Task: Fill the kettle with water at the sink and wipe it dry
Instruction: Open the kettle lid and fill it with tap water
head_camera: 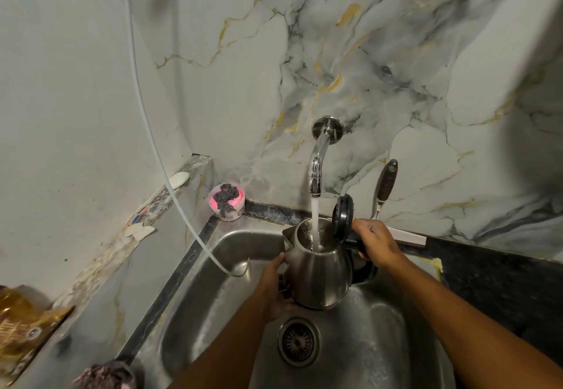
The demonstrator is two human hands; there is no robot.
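Kettle filling under running tap, both hands on it.

Right hand wrapped around black plastic handle; left hand cupped flat against brushed-steel kettle body, low on its side. Conical kettle held above stainless sink basin, black round lid flipped upright, water stream from curved chrome tap entering mouth. Round drain strainer below; marble-pattern wall behind.

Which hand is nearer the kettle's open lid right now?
Right. The right hand grips the handle just beside the open lid; the left hand supports the kettle low on its opposite side.
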